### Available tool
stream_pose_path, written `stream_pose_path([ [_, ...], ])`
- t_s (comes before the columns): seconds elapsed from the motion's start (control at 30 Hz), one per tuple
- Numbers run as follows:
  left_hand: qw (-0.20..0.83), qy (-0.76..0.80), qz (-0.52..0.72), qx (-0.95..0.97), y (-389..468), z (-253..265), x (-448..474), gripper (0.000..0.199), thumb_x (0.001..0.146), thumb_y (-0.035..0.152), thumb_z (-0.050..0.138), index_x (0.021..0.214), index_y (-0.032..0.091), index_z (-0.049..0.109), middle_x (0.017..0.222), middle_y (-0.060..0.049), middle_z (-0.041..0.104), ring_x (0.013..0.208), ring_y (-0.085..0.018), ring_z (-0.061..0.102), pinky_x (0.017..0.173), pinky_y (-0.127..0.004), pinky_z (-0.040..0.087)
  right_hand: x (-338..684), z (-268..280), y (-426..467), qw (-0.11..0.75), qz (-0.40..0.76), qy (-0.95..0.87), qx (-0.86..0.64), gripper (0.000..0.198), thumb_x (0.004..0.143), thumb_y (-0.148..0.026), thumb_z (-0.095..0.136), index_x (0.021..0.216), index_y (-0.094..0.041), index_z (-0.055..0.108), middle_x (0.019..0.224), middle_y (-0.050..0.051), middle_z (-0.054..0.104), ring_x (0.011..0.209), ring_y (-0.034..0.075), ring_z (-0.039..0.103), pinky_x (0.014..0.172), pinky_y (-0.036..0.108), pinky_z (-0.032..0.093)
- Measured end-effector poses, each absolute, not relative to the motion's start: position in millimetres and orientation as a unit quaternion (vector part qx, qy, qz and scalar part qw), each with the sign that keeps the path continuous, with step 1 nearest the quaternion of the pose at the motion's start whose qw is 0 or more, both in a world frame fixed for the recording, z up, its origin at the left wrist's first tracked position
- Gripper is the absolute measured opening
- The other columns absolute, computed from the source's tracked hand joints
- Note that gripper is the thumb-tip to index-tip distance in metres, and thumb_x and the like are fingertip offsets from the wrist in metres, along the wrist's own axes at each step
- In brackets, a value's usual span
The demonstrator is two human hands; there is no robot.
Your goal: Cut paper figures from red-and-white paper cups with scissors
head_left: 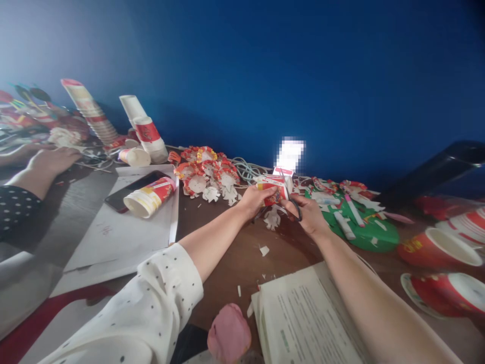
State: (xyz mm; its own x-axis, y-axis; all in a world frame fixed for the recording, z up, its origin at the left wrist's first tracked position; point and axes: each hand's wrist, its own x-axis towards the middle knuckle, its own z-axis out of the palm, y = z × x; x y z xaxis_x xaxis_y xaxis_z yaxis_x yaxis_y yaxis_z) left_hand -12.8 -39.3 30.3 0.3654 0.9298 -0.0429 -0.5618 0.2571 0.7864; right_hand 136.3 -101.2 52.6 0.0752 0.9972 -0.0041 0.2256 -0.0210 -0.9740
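My left hand (pixel 255 201) is closed around a red and white paper cup (pixel 268 188) above the brown table. My right hand (pixel 307 215) has its fingers in the dark handles of a pair of scissors (pixel 295 206). The scissors' blades are up against the cup's right side; whether they are parted is too small to tell. Just below both hands lies a cut white paper piece (pixel 272 218). To the left is a heap of cut red and white paper flowers (pixel 206 174).
Stacked cups (pixel 149 134) stand by the blue wall. Paper cups (pixel 151 197) lie on a phone and papers at left. A co-worker's hand (pixel 55 161) is further left. A green disc (pixel 373 235) holds markers. Red paper bowls (pixel 435 247) and printed sheets (pixel 306 313) are nearer.
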Motion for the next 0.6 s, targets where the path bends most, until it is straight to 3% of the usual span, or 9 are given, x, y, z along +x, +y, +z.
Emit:
stream_pose_path([
  [0.6,0.758,0.27,0.493,0.33,-44.6,38.4,-14.7,0.031,0.058,0.022,0.085,0.078,0.006,0.069,0.072,-0.009,0.07,0.064,-0.017,0.066,0.075,-0.035,0.05,135.8,52.4,-101.0,0.453,0.411,-0.537,-0.581,0.033,0.064,-0.049,0.077,0.066,-0.018,0.064,0.049,-0.004,0.052,0.045,0.009,0.043,0.046,0.024,0.032],
])
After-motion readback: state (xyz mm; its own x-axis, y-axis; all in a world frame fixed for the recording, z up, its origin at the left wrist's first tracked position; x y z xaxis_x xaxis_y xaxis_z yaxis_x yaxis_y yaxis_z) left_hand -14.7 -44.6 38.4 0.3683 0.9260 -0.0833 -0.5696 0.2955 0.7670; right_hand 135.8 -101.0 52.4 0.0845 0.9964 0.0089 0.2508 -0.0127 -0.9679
